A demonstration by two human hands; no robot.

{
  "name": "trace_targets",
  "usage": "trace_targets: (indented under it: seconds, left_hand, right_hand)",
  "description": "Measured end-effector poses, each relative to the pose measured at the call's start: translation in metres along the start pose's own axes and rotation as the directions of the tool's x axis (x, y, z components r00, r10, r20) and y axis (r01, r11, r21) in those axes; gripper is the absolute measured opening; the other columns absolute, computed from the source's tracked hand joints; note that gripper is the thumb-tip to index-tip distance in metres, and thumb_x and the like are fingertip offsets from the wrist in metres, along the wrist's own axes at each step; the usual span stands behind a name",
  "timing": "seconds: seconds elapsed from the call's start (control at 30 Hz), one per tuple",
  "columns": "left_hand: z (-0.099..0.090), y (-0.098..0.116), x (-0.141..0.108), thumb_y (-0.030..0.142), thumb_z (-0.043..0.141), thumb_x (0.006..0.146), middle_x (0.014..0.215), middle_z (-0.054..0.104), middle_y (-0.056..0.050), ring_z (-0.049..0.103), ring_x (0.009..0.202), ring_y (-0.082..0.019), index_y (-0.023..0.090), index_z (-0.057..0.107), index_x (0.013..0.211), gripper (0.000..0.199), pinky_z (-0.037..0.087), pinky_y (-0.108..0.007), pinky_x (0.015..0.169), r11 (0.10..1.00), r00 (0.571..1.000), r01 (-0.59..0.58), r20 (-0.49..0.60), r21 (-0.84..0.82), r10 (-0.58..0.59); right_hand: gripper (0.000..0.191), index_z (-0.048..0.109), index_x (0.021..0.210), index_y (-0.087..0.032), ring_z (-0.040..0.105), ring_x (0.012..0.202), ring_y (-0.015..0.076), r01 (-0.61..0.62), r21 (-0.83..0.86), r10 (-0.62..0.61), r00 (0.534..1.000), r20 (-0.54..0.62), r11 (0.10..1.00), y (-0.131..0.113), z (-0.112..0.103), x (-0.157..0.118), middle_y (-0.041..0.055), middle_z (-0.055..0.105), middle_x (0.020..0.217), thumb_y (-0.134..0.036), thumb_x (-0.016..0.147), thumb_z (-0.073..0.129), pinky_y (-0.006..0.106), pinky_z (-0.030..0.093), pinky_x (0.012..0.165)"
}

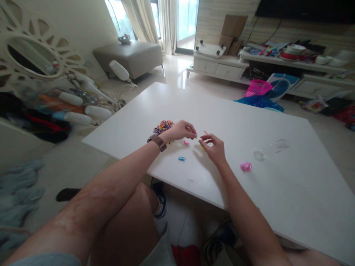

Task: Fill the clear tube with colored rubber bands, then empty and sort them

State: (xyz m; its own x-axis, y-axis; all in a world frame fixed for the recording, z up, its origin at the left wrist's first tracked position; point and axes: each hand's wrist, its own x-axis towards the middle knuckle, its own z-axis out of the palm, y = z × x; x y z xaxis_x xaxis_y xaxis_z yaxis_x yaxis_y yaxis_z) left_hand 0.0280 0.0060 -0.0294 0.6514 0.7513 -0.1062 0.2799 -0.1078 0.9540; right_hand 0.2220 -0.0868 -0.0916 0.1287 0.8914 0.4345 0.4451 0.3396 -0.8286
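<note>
Above the white table, my left hand has its fingertips pinched together on something tiny and yellowish, too small to name. Facing it, my right hand has thumb and forefinger curled close together; what lies between them is too small to make out. A pile of multicoloured small bands lies behind my left wrist. Under the hands are a pink piece and a yellow piece, with a red piece just beyond. Blue bands lie nearer the front edge.
Right of my right hand lie a pink object and a clear container, with another clear piece beside it. Beyond the table stand a grey bench, a pink basket and a low cabinet. White-padded arms reach towards the table's left side.
</note>
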Motion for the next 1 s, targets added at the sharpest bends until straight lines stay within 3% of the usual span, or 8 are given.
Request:
trace_targets:
  seconds: [0.33, 0.6, 0.83, 0.93, 1.0]
  left_hand:
    - [0.02, 0.003, 0.003, 0.019, 0.082, 0.075, 0.068, 0.073, -0.008, 0.062, 0.061, -0.01, 0.009, 0.073, 0.074, 0.013, 0.046, -0.022, 0.057, 0.997, 0.999, 0.025, -0.045, -0.076, -0.028]
    - [0.02, -0.003, 0.006, 0.018, 0.083, 0.073, 0.064, 0.071, -0.007, 0.061, 0.059, -0.01, 0.01, 0.073, 0.071, 0.013, 0.044, -0.021, 0.055, 0.999, 0.998, 0.01, -0.058, -0.039, -0.012]
    - [0.024, -0.003, 0.006, 0.022, 0.083, 0.075, 0.069, 0.074, -0.009, 0.065, 0.061, -0.012, 0.01, 0.072, 0.074, 0.016, 0.048, -0.022, 0.057, 0.999, 0.999, 0.039, -0.037, -0.004, -0.039]
    - [0.016, 0.001, 0.007, 0.022, 0.081, 0.078, 0.072, 0.075, -0.01, 0.069, 0.066, -0.014, 0.01, 0.073, 0.083, 0.015, 0.051, -0.024, 0.062, 0.998, 0.998, 0.055, -0.004, 0.009, -0.055]
    - [0.0, 0.004, 0.007, 0.019, 0.078, 0.079, 0.073, 0.075, -0.01, 0.07, 0.067, -0.015, 0.009, 0.073, 0.088, 0.014, 0.052, -0.026, 0.064, 0.996, 0.995, 0.074, -0.064, 0.043, -0.071]
  right_hand:
    - [0.015, 0.073, 0.082, -0.021, 0.07, 0.071, 0.0182, -0.015, 0.007, 0.015, 1.0, 0.017, 1.0, -0.001, -0.001, -0.001, 0.002, 0.076, 0.079, -0.036, 0.085, 0.072, 0.034, 0.059, 0.074]
    - [0.023, 0.073, 0.085, -0.021, 0.073, 0.074, 0.0203, -0.033, 0.063, 0.031, 0.999, 0.034, 0.997, -0.001, 0.002, -0.002, 0.0037, 0.078, 0.081, -0.043, 0.083, 0.078, 0.037, 0.062, 0.075]
    - [0.02, 0.073, 0.082, -0.022, 0.072, 0.069, 0.0198, -0.023, -0.006, 0.023, 1.0, 0.012, 1.0, 0.001, 0.002, -0.002, 0.0034, 0.077, 0.077, -0.041, 0.086, 0.073, 0.035, 0.06, 0.07]
    - [0.015, 0.074, 0.081, -0.021, 0.072, 0.069, 0.0195, -0.03, -0.027, 0.03, 0.999, -0.012, 0.999, 0.004, 0.0, 0.0, 0.0031, 0.077, 0.078, -0.036, 0.084, 0.072, 0.035, 0.06, 0.071]
    - [0.013, 0.074, 0.082, -0.021, 0.071, 0.068, 0.0196, -0.062, -0.032, 0.061, 0.997, -0.039, 0.998, 0.008, -0.003, 0.002, 0.0034, 0.077, 0.079, -0.034, 0.082, 0.072, 0.035, 0.06, 0.072]
